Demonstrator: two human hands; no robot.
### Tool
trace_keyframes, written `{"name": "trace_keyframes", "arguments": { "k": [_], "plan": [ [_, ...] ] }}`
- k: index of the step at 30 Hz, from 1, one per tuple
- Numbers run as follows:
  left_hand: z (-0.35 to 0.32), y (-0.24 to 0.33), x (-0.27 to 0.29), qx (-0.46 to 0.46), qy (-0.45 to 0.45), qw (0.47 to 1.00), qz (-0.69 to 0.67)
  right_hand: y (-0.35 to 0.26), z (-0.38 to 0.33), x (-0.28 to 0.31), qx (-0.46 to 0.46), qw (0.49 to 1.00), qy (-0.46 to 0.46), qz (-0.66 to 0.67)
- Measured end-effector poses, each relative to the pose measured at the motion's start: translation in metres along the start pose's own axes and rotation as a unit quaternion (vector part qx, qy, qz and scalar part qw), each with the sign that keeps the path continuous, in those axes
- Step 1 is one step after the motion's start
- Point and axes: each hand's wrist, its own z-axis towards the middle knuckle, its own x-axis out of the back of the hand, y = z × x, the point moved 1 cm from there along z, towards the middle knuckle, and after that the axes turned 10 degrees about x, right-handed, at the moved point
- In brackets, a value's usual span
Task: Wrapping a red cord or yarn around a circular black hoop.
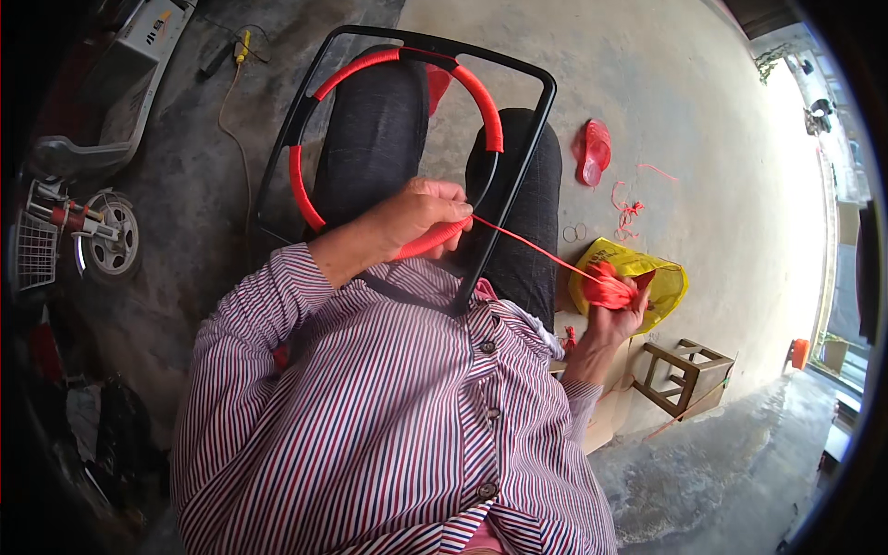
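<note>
Across my lap lies a black metal frame point(548, 111) with a ring point(476, 92) inside it, wrapped in red cord over several stretches and bare black between them. My left hand point(421, 217) is closed around the ring's near side, thumb and fingers pinching the wrapping where the cord leaves it. From there a red cord point(532, 245) runs taut to the right. A bundle of red cord point(609, 287) sits in my right hand point(622, 314), fingers wrapped round it, in front of a yellow bag point(671, 301).
A red slipper point(595, 153) and red cord scraps point(629, 211) lie on the concrete floor at right. Below the bag is an overturned wooden stool point(684, 377). At left stand a wheeled vehicle point(111, 236) and a cable with a yellow connector point(242, 46).
</note>
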Motion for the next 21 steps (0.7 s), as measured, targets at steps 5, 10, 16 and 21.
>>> {"name": "trace_keyframes", "arguments": {
  "k": [5,10,16,21],
  "plan": [
    [0.000,0.000,0.001,0.008,0.008,1.000,0.005,-0.033,0.021,0.039,-0.053,0.989,0.136,0.008],
    [0.000,0.001,-0.005,0.002,0.033,0.998,0.059,0.016,0.003,-0.103,-0.111,0.970,-0.105,-0.189],
    [0.015,-0.018,-0.006,-0.202,0.178,0.908,0.320,0.066,-0.014,-0.246,-0.022,0.728,-0.413,-0.548],
    [0.005,-0.017,-0.027,-0.311,0.299,0.765,0.479,0.114,-0.017,-0.276,0.236,0.218,-0.593,-0.738]
  ]
}}
